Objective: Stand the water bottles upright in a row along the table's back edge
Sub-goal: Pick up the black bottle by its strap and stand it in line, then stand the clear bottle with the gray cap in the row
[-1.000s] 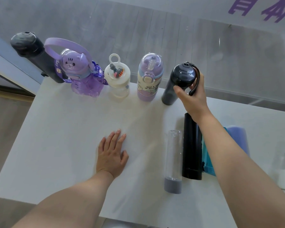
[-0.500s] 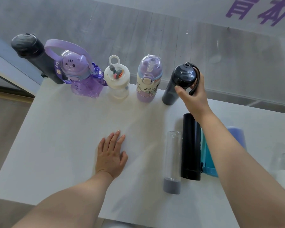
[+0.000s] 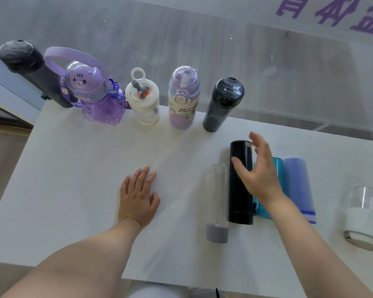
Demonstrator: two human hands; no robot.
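My right hand (image 3: pixel 260 177) hangs spread wide and holding nothing over the matte black cylindrical flask (image 3: pixel 241 183), which lies on its side on the white table (image 3: pixel 73 168). My left hand (image 3: pixel 138 196) rests flat and empty on the tabletop, fingers together.

Five bottles already stand along the back edge: a black flip-top flask (image 3: pixel 33 72) at the far left, a purple cat-faced bottle with a loop handle (image 3: pixel 95 97), a white ring-topped bottle (image 3: pixel 143 100), a cream and lilac dome-lidded bottle (image 3: pixel 184 97), and a smoky dark bottle with a round cap (image 3: pixel 222 104).

Lying down with the black flask are a clear tube bottle with a grey base (image 3: pixel 216 201) just beside it on the left, and a teal bottle (image 3: pixel 265 211) and a pale lilac tumbler (image 3: pixel 297 186) on the right. A clear glass with a white sleeve (image 3: pixel 363 214) sits apart on the far right.

The risk I see is rolling. These bottles lie packed side by side, so lifting the black one could nudge the clear tube and send it toward the front edge. The flask looks smooth, so a loose grip may slip. Setting it down carelessly beside the smoky bottle could topple that one over the back edge.
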